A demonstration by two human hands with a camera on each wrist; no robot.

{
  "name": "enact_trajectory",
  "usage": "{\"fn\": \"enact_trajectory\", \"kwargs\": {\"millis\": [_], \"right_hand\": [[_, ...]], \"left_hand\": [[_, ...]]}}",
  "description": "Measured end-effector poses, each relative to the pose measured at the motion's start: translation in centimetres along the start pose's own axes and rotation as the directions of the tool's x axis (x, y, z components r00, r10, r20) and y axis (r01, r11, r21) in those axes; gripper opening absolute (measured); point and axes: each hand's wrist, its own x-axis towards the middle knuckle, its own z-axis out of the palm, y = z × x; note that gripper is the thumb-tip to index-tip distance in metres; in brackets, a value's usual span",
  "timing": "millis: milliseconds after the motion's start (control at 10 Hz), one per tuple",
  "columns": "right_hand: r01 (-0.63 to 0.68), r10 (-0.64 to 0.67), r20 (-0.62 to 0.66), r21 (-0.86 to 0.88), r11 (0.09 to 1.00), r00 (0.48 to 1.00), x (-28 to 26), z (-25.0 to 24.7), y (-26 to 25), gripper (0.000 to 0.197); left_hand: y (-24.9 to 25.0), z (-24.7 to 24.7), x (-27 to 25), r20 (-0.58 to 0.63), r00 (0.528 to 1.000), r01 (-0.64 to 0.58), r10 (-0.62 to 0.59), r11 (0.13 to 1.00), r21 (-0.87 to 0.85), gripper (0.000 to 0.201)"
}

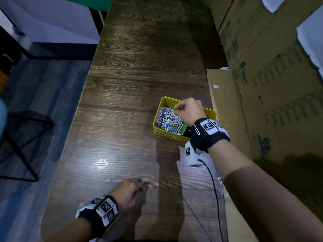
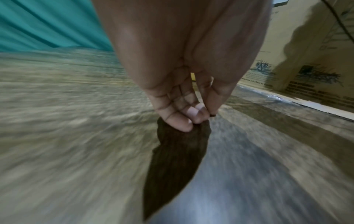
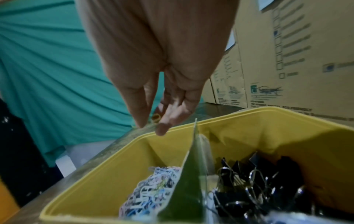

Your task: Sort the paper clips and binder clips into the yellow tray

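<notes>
The yellow tray (image 1: 166, 102) sits on the surface (image 1: 132, 84), with paper clips (image 1: 167, 119) left of its green divider (image 3: 188, 181) and binder clips (image 3: 258, 181) right. The right hand (image 1: 189, 110) is over the tray, grip nearly closed, contents not discernible. The left hand (image 1: 130, 191) is low on the surface, fingertips bunched, hold unclear. Judged: paper clips light, slippery, tangling, so pinch singly; binder clips stiff, take by body.

Left hand (image 1: 130, 191): low, near body, forearm reaching forward, palm down. Fingers (image 2: 180, 121) nearly straight, tips bunched against thumb; whether anything is pinched, unclear.
Right hand (image 1: 189, 110): arm stretched farther forward, wrist bent down, knuckles up. Thumb and fingers (image 3: 162, 128) hang downward, tips close, small gap between; hold unclear.
2 hands well apart.
</notes>
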Motion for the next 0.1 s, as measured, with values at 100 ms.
{"fn": "enact_trajectory", "kwargs": {"millis": [100], "right_hand": [[-0.055,0.062,0.057,-0.126,0.991,0.996,0.15,0.71,-1.02,0.039]], "left_hand": [[-0.7,0.89,-2.57,0.034,0.999,0.033,-0.033,0.999,-0.024,0.036]]}}
